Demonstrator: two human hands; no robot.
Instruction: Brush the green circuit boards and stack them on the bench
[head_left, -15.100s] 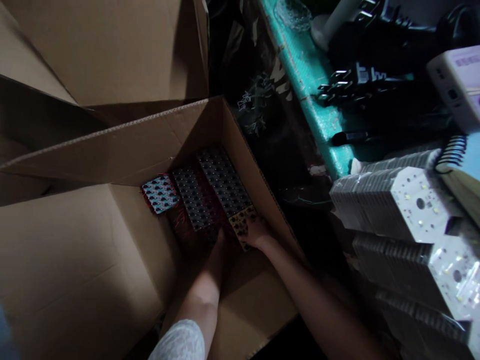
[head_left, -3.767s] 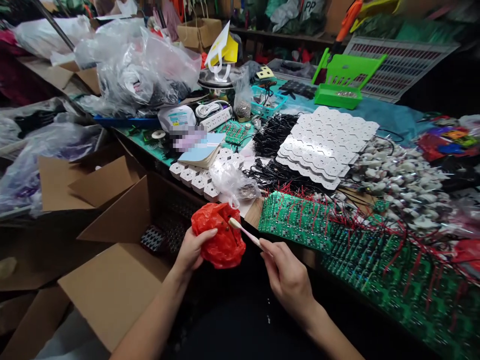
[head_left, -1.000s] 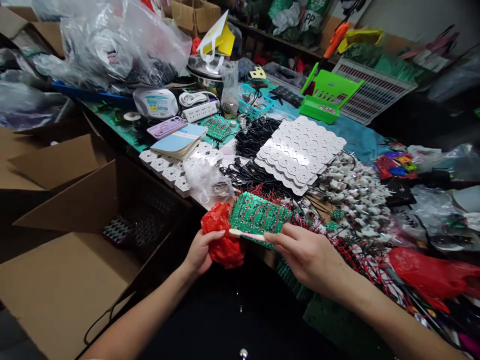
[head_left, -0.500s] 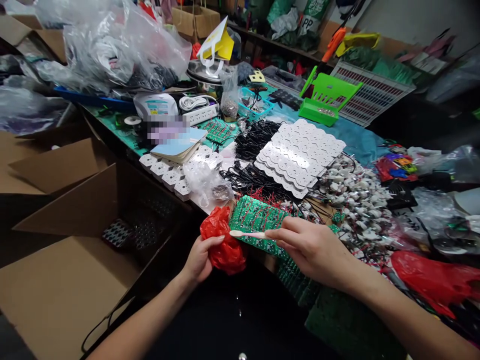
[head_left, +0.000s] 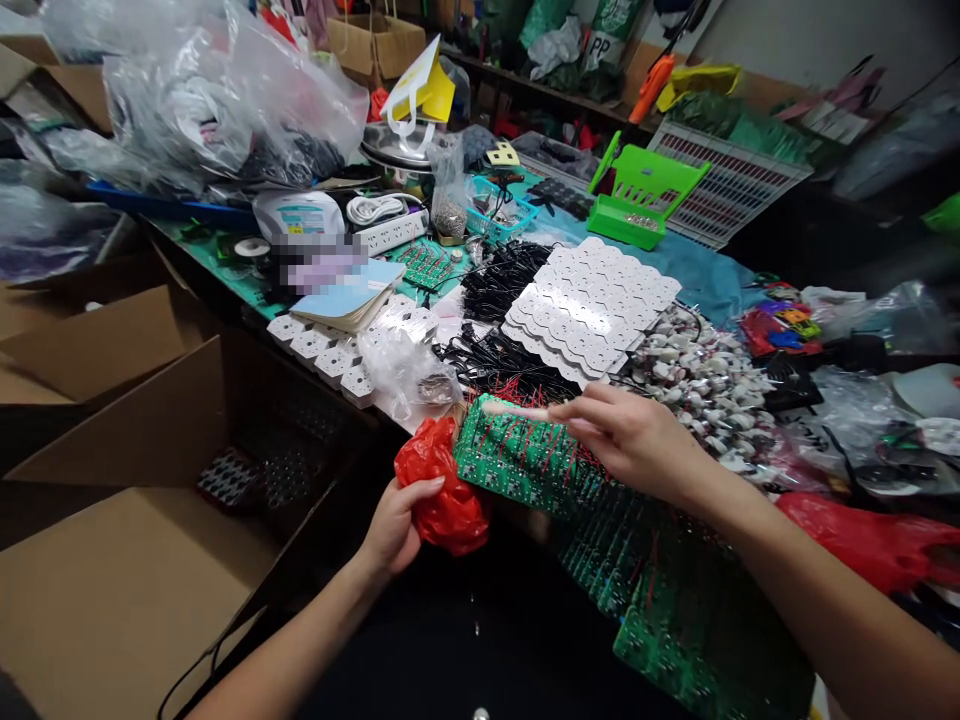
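My left hand (head_left: 396,527) is closed around a crumpled red plastic bag (head_left: 442,495), its thumb lying across the front. The bag presses against the left end of a green circuit board (head_left: 499,465) with thin red wires standing up from it; whether the fingers also grip the board is hidden. Pinched in my right hand (head_left: 626,435) is a slim pale pink-and-white toothbrush (head_left: 521,411), its head pointing left over the board's upper part. Below my right forearm, more green circuit boards (head_left: 675,640) hang or lie at the table's edge.
White scalloped panels (head_left: 592,305) are stacked behind the board, beside black cables (head_left: 506,280). A heap of small white parts with wires (head_left: 705,380) lies to the right. Open cardboard boxes (head_left: 127,590) stand at the lower left. A green plastic holder (head_left: 626,220) sits farther back.
The toothbrush and my right hand have moved up, from the board's lower left side to over its upper part. My left hand still holds the red bag. The view has shifted slightly.
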